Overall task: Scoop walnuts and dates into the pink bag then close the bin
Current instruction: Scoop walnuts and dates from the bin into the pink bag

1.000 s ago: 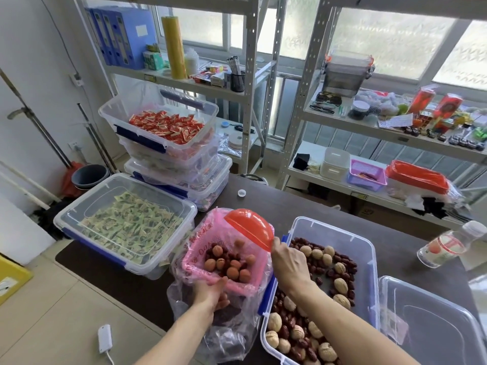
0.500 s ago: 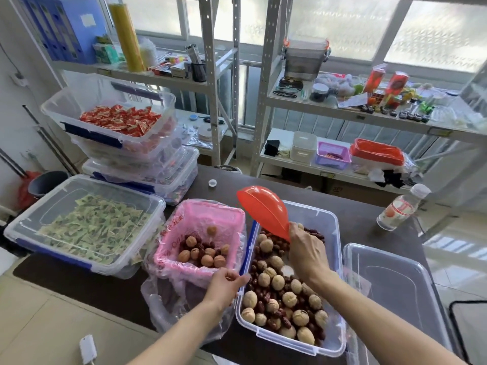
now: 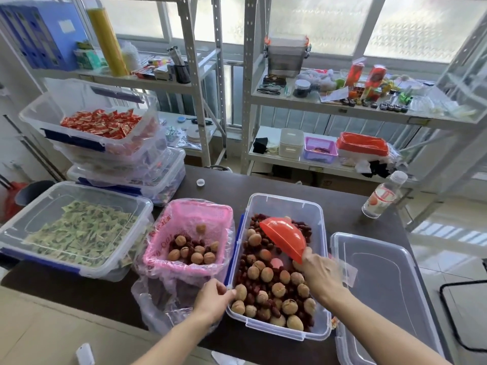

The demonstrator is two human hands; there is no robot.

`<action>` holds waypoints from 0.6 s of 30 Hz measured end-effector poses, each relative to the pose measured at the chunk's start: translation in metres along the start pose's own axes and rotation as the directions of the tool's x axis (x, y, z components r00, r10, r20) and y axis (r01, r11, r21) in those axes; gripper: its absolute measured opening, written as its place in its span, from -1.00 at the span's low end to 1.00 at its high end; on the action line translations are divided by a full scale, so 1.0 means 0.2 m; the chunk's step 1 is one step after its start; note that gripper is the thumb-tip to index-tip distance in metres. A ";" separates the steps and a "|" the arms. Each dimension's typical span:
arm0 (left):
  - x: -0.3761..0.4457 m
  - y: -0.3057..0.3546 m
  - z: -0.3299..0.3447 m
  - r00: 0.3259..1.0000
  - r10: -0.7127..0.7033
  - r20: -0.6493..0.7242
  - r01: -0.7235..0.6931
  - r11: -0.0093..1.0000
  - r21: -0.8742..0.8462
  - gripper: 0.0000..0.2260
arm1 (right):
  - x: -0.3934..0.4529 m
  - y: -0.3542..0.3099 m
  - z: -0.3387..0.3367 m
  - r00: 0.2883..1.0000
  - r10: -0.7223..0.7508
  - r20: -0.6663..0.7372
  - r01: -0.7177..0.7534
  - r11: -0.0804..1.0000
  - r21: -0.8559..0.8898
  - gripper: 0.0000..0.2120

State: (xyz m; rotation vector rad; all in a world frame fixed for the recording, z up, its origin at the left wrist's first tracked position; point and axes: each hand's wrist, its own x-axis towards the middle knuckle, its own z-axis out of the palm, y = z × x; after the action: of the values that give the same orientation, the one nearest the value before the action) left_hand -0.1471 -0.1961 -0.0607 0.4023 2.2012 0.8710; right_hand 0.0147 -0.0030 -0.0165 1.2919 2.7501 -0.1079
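We see the right hand (image 3: 320,270) closed around the handle of the red scoop (image 3: 284,238), bowl turned down and tilted over the far half of the open bin (image 3: 287,206). The scoop's rim sits low over the dates (image 3: 303,227) at the back; whether it touches them we cannot tell. The bin is full of walnuts (image 3: 266,275) mixed with dark red dates, heaped thickest toward the near edge.

On the other side, the left hand (image 3: 213,299) pinches the near right corner of the pink bag (image 3: 189,227), fingers curled on the plastic, just beside the bin's left wall. The bag is stretched open over a pink basket, touching the bin, and it holds a small cluster of walnuts and dates on its floor, with 1 walnut apart toward the back.

The bin's clear lid (image 3: 382,291) lies flat on the dark worktop (image 3: 350,206) to the right of the bin, so the bin stands uncovered. Further right, near the far edge, stands a plastic bottle (image 3: 382,198). Left of the bag sits a closed tub of green packets (image 3: 76,230), and behind it a stack of tubs topped with red packets (image 3: 102,125).
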 end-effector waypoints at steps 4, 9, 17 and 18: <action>-0.01 -0.01 0.02 1.000 -0.023 -0.010 0.023 0.999 -0.039 -0.81 | -0.02 -0.03 0.00 0.999 -0.028 0.028 0.028 1.000 -0.014 -0.76; -0.03 0.00 0.02 0.999 -0.014 -0.035 0.011 0.997 -0.076 -0.82 | -0.04 -0.04 0.00 0.998 -0.039 0.051 0.040 0.999 -0.009 -0.72; -0.06 0.03 0.01 0.999 -0.011 -0.035 0.007 0.996 -0.092 -0.80 | -0.08 -0.06 -0.03 0.997 -0.013 0.071 0.016 0.999 -0.038 -0.73; -0.06 0.03 0.01 0.999 -0.009 -0.031 0.006 0.995 -0.096 -0.81 | -0.08 -0.06 -0.03 0.997 0.001 0.078 0.004 0.998 -0.062 -0.73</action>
State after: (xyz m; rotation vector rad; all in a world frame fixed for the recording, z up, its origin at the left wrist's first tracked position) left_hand -0.1373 -0.1967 -0.0509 0.3366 2.1783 0.9806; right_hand 0.0146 -0.0223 -0.0080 1.2432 2.6666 -0.0704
